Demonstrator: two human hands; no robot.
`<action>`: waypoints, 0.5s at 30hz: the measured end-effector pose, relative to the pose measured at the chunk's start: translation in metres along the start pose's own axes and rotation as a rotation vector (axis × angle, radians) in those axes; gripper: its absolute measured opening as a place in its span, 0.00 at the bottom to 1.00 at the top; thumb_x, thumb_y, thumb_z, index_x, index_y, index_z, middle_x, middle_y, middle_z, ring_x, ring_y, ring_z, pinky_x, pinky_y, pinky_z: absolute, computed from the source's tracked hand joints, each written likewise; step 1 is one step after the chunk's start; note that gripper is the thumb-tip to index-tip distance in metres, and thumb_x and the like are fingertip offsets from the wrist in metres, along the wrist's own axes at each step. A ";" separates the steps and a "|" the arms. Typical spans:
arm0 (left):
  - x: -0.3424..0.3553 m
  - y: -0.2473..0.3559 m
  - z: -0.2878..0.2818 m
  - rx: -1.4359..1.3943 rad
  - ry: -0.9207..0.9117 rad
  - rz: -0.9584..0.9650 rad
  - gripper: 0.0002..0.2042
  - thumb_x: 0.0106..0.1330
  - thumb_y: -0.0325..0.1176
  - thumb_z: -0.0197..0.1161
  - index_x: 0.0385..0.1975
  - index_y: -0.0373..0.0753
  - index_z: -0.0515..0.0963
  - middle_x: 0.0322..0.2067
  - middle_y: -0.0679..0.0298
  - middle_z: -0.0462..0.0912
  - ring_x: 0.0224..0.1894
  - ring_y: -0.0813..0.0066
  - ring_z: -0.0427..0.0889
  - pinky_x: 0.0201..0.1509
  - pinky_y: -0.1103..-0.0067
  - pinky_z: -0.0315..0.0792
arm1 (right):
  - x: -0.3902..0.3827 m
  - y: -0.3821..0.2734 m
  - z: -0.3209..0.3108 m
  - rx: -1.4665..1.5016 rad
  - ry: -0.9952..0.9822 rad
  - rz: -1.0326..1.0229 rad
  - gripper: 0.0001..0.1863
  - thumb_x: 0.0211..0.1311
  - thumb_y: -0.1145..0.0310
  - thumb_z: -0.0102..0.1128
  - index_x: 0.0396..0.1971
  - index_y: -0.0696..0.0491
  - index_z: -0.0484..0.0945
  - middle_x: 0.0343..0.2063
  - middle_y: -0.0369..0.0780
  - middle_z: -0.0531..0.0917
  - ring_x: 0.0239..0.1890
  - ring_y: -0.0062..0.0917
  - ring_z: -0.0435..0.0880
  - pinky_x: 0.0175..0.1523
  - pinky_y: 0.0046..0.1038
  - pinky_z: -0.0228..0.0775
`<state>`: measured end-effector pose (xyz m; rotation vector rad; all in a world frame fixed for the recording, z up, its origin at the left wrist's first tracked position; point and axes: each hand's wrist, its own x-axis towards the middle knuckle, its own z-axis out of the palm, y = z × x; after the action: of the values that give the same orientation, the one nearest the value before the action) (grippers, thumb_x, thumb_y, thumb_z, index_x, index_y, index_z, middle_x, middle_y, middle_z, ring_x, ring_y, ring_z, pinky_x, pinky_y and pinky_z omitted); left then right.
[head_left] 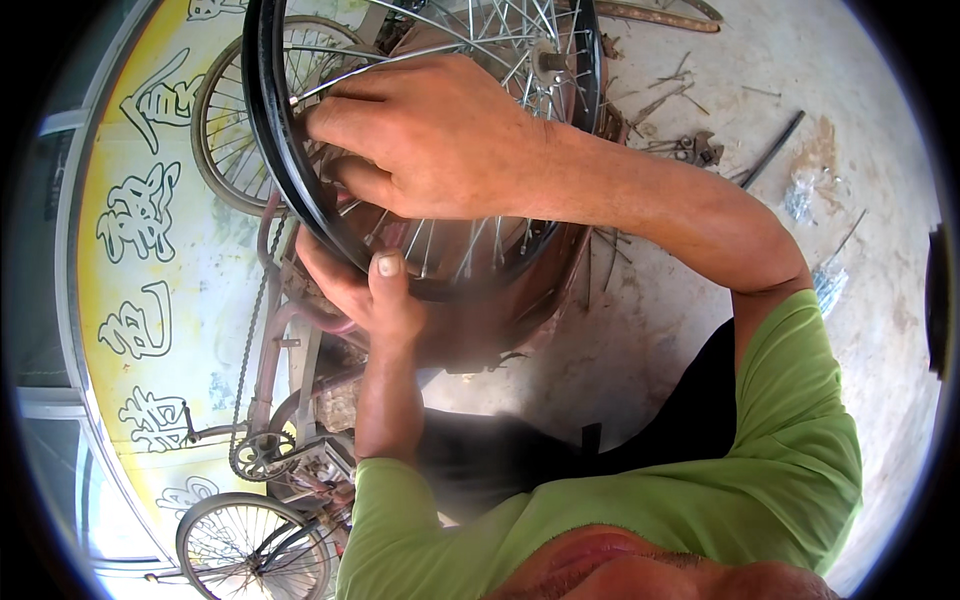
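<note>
A black bicycle wheel rim (265,120) stands before me, laced with silver spokes (428,245) that run to a hub (551,63). My left hand (370,295) grips the rim's lower left part, its thumb on the near side and its fingers behind. Across the wheel reaches my right hand (430,140), its fingers curled in at the rim's inner side. Whatever is between those fingertips is hidden. Just above them, one spoke meets the rim at a bright nipple (295,101).
Beneath the wheel is a brownish stand (470,335). Bicycles lean at the left, with a chainring (262,455) and a wheel (255,550), beside a yellow and white sign (150,300). Loose spokes, a wrench (705,150), a dark rod (775,148) and plastic bags (828,285) lie on the floor.
</note>
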<state>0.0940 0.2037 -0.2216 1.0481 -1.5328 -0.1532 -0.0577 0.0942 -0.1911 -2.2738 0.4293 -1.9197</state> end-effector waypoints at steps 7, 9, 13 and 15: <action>0.000 0.001 -0.003 -0.002 -0.004 -0.019 0.44 0.64 0.49 0.66 0.69 0.26 0.52 0.53 0.44 0.77 0.52 0.56 0.82 0.57 0.62 0.79 | 0.004 -0.001 -0.006 0.090 -0.076 0.011 0.08 0.58 0.64 0.64 0.33 0.51 0.82 0.30 0.38 0.84 0.34 0.36 0.87 0.37 0.38 0.80; 0.000 0.002 -0.004 0.005 -0.017 -0.025 0.44 0.64 0.49 0.66 0.69 0.26 0.52 0.52 0.43 0.77 0.51 0.56 0.83 0.56 0.62 0.79 | 0.002 0.001 0.002 0.113 -0.026 -0.035 0.06 0.58 0.67 0.66 0.32 0.51 0.80 0.28 0.37 0.81 0.32 0.35 0.84 0.35 0.36 0.77; 0.001 0.002 0.001 0.000 -0.024 -0.018 0.44 0.65 0.50 0.66 0.70 0.26 0.52 0.52 0.43 0.77 0.50 0.55 0.83 0.55 0.62 0.80 | 0.000 0.005 0.006 0.091 0.065 -0.065 0.08 0.55 0.66 0.68 0.32 0.50 0.79 0.27 0.36 0.80 0.31 0.34 0.84 0.34 0.35 0.77; 0.000 0.002 -0.001 0.028 -0.026 -0.039 0.44 0.65 0.50 0.66 0.70 0.27 0.51 0.52 0.43 0.77 0.51 0.54 0.83 0.55 0.62 0.79 | -0.002 0.008 0.009 0.066 0.154 -0.112 0.09 0.52 0.66 0.70 0.31 0.49 0.78 0.26 0.36 0.79 0.30 0.33 0.84 0.33 0.34 0.77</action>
<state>0.0938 0.2056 -0.2198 1.1029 -1.5426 -0.1740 -0.0497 0.0860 -0.1967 -2.1607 0.2558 -2.1378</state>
